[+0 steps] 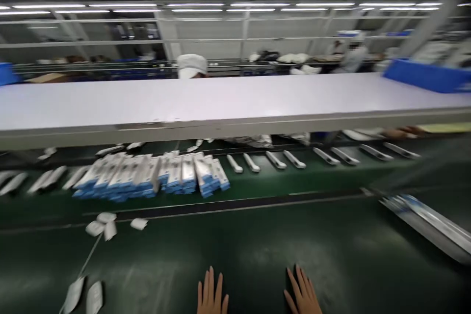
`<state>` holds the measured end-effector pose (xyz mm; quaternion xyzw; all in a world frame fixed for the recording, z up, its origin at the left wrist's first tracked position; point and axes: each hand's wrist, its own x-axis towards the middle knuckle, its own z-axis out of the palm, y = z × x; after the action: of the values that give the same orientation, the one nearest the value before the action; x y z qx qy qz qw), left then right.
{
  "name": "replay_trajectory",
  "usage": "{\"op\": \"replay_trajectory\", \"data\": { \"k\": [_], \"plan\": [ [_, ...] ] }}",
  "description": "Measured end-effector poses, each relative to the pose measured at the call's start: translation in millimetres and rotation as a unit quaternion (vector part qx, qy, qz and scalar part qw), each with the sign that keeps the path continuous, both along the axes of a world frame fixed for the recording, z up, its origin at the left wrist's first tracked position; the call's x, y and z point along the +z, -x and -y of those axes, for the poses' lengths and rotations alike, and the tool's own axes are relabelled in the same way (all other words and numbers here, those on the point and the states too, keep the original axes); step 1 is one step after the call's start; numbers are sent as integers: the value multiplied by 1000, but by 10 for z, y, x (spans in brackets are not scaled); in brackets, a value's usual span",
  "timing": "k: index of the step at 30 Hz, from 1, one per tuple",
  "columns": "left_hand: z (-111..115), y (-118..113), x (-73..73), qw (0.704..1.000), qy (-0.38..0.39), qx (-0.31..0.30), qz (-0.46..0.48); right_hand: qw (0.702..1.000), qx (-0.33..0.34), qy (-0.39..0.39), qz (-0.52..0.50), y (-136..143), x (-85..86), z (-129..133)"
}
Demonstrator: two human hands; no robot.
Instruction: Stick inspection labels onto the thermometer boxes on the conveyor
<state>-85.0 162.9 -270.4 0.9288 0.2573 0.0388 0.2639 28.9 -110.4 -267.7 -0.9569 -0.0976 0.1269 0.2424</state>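
Note:
My left hand (212,294) lies palm down on the green work surface (250,240) at the bottom middle, its fingers spread. To its right, my right hand (302,292) rests the same way, fingers apart and holding nothing. The hands do not touch each other. Beyond them, several white and blue packets (125,174) lie in a row of overlapping stacks. White elongated pieces (275,160) are spaced out to the right of the packets. Nearer on the left are small white pieces (106,225) and two larger white pieces (94,298).
A white shelf (221,98) runs across above the far strip. At its right end stands a blue bin (427,74). Long plastic-looking packs (430,225) lie at the right. Past the shelf, a person's white cap (192,65) shows, with another person (353,56) farther back.

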Motion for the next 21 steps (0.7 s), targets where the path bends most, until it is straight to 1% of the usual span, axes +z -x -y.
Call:
{"op": "replay_trajectory", "data": {
  "k": [2, 4, 6, 7, 8, 9, 11, 13, 15, 17, 19, 21],
  "plan": [
    [68, -158, 62, 996, -66, -62, -20, 999, -39, -2, -14, 13, 37, 316],
    [144, -389, 100, 986, -128, -102, -18, 997, -65, -22, -21, 18, 133, 642],
    [342, -647, 75, 980, -164, -116, 5, 996, -61, -59, -31, 35, 242, 1005],
    [509, -779, 43, 977, -174, -120, 22, 995, -57, -78, -35, 49, 286, 1202],
    [726, -909, 6, 974, -181, -128, 42, 993, -56, -94, -39, 64, 318, 1406],
    [989, -1037, -30, 971, -186, -140, 61, 992, -60, -106, -41, 73, 339, 1616],
    [1616, -1282, -72, 964, -191, -161, 94, 988, -89, -119, -37, 54, 360, 2040],
    [2280, -1506, -62, 959, -189, -183, 102, 984, -132, -118, -20, -59, 388, 2459],
    [2866, -1707, -15, 961, -167, -207, 79, 977, -181, -109, 16, -301, 464, 2875],
    [3304, -1888, 42, 965, -120, -228, 35, 967, -228, -95, 61, -679, 602, 3302],
    [3595, -2052, 90, 973, -51, -223, 7, 954, -272, -75, 100, -1165, 781, 3745],
    [3800, -2203, 123, 978, 42, -203, 9, 942, -315, -47, 111, -1706, 953, 4191]
  ]
}}
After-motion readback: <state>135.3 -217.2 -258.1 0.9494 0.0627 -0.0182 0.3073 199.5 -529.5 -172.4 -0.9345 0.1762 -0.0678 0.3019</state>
